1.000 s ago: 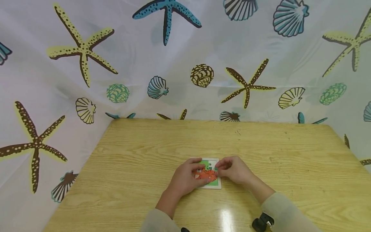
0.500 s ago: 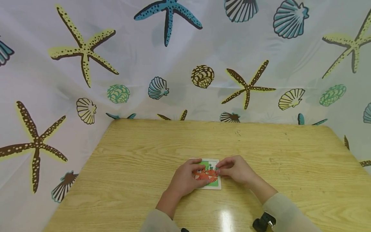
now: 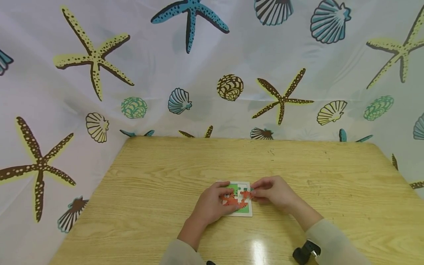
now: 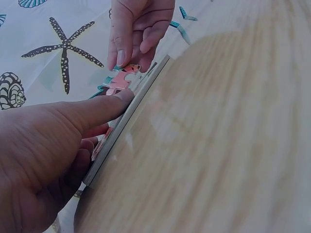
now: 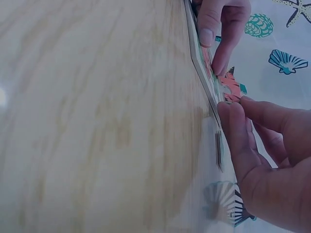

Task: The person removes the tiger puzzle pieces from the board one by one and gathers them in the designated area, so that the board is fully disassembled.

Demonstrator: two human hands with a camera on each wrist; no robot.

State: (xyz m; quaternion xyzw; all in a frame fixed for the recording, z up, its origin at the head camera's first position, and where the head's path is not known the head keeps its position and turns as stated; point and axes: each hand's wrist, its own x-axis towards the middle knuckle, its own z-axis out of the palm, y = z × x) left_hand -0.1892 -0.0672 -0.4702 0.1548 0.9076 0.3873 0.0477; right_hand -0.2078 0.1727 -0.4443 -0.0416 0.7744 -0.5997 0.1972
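A small square jigsaw puzzle (image 3: 243, 215) with a white frame lies on the table, showing an orange striped animal on green. My left hand (image 3: 210, 202) holds its left side, thumb along the near part and fingers spread to the far edge; the palm hides that side. With thumb and fingertips my right hand (image 3: 275, 193) pinches an orange and teal puzzle piece (image 3: 246, 194) at the puzzle's right edge. In the right wrist view the piece (image 5: 232, 88) is tilted up from the frame. Pale gaps show in the puzzle's upper right.
The wood-grain table (image 3: 159, 176) stretches around the puzzle on all sides. Behind it hangs a white cloth (image 3: 205, 66) printed with starfish and shells. A black wrist device (image 3: 301, 254) sits at the right sleeve.
My right hand has moved slightly right and up, drawing the orange piece out of the picture and leaving a pale gap. The left hand has stayed in place.
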